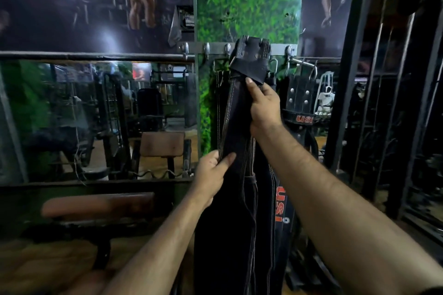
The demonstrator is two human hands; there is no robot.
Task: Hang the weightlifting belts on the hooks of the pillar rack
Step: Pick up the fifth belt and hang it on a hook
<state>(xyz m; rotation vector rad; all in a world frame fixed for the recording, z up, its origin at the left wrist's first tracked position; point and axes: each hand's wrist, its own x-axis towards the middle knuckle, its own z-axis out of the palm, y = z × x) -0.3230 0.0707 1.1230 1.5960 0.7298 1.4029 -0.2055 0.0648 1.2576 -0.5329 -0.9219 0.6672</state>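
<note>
On pillar hook rail: black belt hangs, right hand gripping it high, left hand pinching its edge lower. Neighbouring belts read "USI".

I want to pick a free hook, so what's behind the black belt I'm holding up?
Behind the black belt hang other dark belts, one lettered in orange, against the green pillar. The hook rail shows bare hooks to its left; any hook directly behind it is covered.

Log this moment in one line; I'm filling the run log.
left hand: grips black belt | right hand: holds it higher | belt top at hook rail
</note>
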